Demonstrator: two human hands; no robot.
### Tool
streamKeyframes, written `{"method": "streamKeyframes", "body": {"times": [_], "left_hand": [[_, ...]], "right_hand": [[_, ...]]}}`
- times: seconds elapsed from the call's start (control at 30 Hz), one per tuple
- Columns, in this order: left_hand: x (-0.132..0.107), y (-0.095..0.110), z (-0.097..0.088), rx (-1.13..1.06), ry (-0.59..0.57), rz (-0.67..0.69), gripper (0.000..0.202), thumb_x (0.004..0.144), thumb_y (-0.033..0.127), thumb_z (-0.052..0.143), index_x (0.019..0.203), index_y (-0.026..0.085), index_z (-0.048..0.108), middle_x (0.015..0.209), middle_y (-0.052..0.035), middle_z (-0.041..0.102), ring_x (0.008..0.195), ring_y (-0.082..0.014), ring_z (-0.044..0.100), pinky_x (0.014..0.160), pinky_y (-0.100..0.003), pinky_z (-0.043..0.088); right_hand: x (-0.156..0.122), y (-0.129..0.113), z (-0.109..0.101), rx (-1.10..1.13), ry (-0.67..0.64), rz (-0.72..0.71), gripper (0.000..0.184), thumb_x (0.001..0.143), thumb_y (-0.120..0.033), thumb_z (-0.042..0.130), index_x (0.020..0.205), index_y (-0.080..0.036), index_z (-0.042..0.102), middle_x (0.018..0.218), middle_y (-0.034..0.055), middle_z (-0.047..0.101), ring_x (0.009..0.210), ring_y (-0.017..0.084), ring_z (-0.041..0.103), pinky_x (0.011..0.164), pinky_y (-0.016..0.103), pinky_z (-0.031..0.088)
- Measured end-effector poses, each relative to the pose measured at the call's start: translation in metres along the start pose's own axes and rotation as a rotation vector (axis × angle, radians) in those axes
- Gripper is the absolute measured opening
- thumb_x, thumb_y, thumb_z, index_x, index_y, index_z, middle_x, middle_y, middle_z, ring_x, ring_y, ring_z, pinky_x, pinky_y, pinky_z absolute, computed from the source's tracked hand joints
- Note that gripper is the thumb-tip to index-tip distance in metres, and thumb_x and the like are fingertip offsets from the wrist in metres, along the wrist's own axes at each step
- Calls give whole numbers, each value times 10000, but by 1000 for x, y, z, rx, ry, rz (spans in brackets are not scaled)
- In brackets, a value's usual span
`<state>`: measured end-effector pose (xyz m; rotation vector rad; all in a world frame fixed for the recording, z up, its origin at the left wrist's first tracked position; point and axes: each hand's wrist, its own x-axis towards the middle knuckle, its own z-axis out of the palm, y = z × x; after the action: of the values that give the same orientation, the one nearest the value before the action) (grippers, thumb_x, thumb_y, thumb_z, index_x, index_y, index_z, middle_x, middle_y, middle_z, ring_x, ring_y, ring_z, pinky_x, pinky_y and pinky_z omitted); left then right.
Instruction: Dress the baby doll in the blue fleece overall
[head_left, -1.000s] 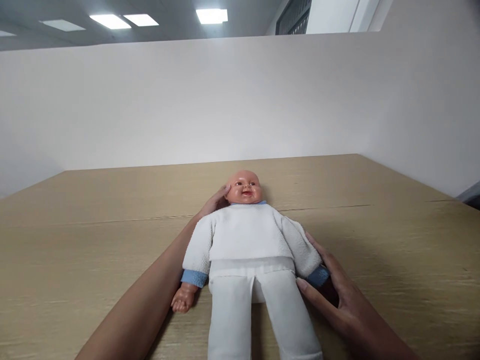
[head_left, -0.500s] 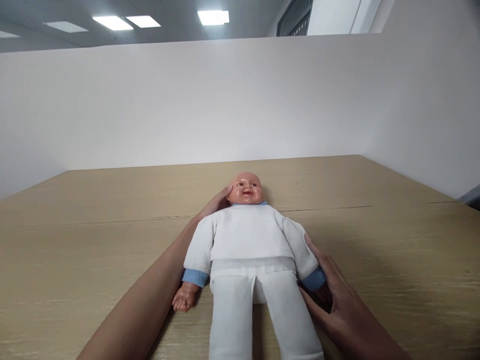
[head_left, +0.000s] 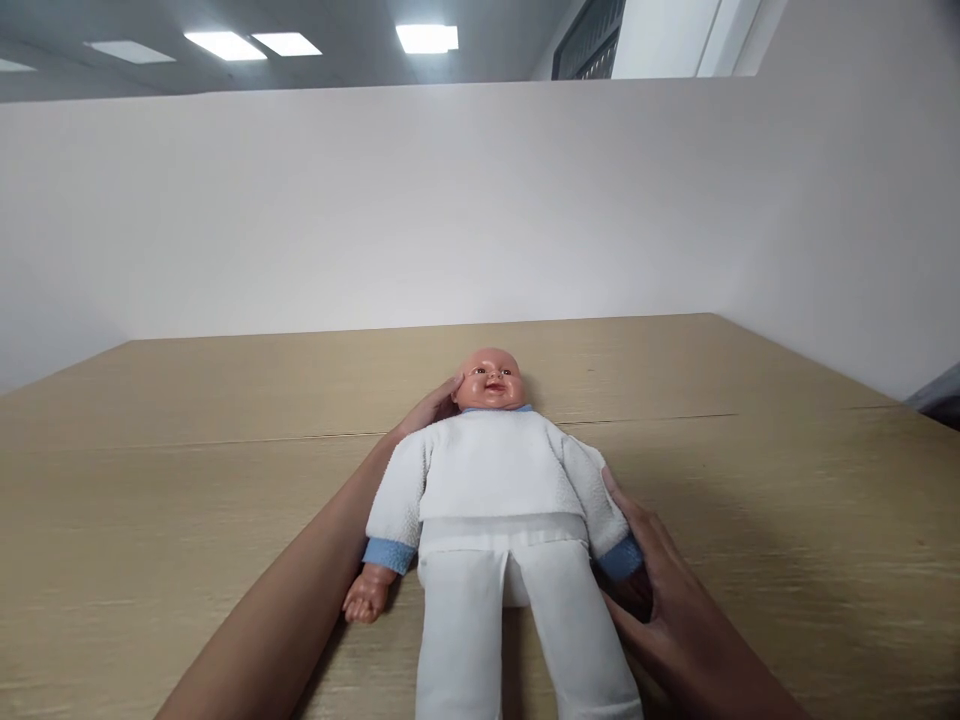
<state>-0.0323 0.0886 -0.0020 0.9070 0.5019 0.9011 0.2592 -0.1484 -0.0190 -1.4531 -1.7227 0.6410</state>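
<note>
In the head view, a baby doll (head_left: 495, 470) lies on its back at the near middle of the wood-grain table (head_left: 187, 510), its head toward the far side. The bald head (head_left: 491, 378) is round, smooth and glossy, like moulded plastic. The white top (head_left: 499, 465) has a fuzzy, nubbly pile with blue cuffs and collar; the white trousers (head_left: 461, 620) look flatter and smoother. The left hand (head_left: 439, 402) cups the left side of the head, one rounded fingertip against it; the other fingers are behind the doll, so how tightly they close cannot be told. The right hand (head_left: 645, 560) stands with thumb and fingers wide apart around the right cuff (head_left: 619, 556), a fingertip touching the sleeve. The doll's hand there is lost in shadow; the one on the left shows moulded, curled fingers. The near edge of the picture cuts off the doll's feet. A thin straight seam (head_left: 300, 439) crosses the table, partly covered by the doll. Beyond rises a smooth pale partition (head_left: 390, 200). A dark object (head_left: 941, 400) at far right is cut off and hard to identify.
</note>
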Motion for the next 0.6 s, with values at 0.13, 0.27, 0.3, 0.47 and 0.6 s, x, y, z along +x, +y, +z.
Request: {"method": "streamKeyframes", "body": {"times": [0.13,0.27,0.3,0.47,0.6], "left_hand": [[1,0,-2,37,13,-9,584,1083,456,556,1550,107,592,1413,-141,748,1441,-335,623,1358,-492,310],[2,2,-4,36,6,-65,622,1079,508,553,1571,128,573,1454,-132,725,1471,-337,595,1359,-496,308],[3,2,-4,31,-3,-78,630,1078,523,552,1572,133,573,1475,-130,711,1483,-335,583,1361,-491,304],[7,1,-9,32,-2,-74,631,1063,532,585,1559,141,589,1520,-131,678,1532,-321,531,1378,-460,269],[6,1,-19,15,59,-73,608,1037,517,629,1507,131,636,1469,-145,713,1512,-344,548,1361,-482,304]], "right_hand": [[0,-4,1,7,-29,61,1018,880,-512,802,1718,-431,230,1750,60,392,1598,376,414,1263,622,444],[1,-5,2,10,-30,80,1012,873,-522,796,1714,-430,240,1747,67,392,1593,376,419,1239,617,475],[1,-4,2,6,-27,82,1009,872,-526,791,1712,-431,241,1746,68,392,1594,376,418,1234,619,479],[0,-2,6,-47,7,73,966,902,-561,728,1716,-416,229,1724,85,413,1575,379,442,1220,636,489],[1,-6,2,-87,6,38,909,945,-544,673,1719,-369,229,1719,105,402,1572,367,441,1239,603,477]]}}
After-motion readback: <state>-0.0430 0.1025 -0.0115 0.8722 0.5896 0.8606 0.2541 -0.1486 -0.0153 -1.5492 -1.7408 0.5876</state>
